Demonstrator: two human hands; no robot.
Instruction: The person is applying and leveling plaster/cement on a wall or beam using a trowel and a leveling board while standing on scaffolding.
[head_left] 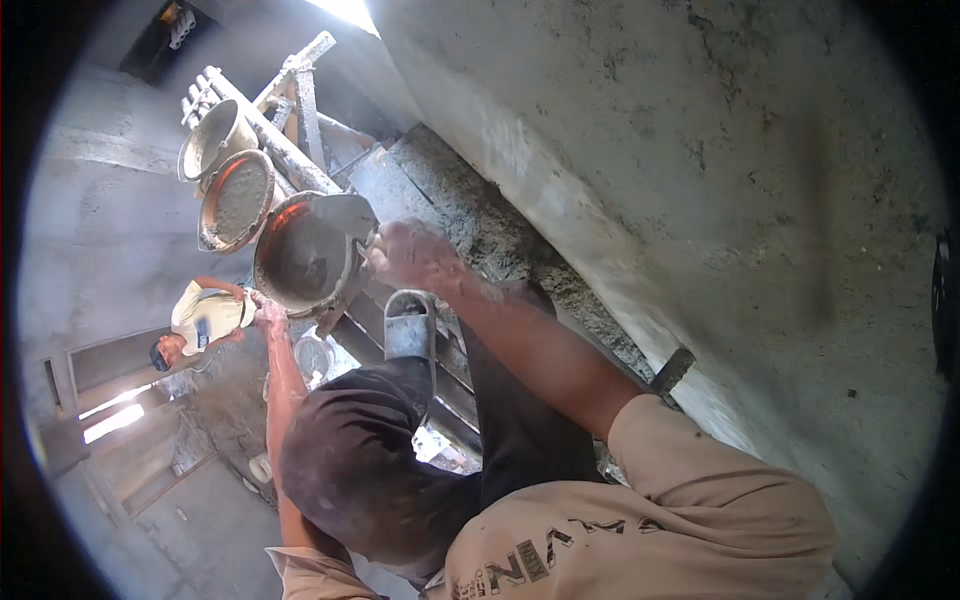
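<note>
A bucket point(305, 255) of wet grey mortar is tilted toward me at the end of a row of buckets. My right hand point(415, 255) is closed at its right rim, with the fingertips partly hidden. On the bucket's lower left side, my left hand point(270, 315) grips the edge, its fingers curled and small in view. Beyond it stand a second mortar-filled bucket point(238, 205) and a third, paler bucket point(212, 140). My sandalled foot point(408, 325) is below the near bucket, on wooden slats, with my dark-trousered knees bent.
A rough plastered wall point(720, 200) rises close on my right. Mortar-crusted poles point(290, 160) run behind the buckets. Lower on the left, another person point(205, 320) in a pale shirt stands near the bucket. A smaller pail point(313, 357) sits below the slats.
</note>
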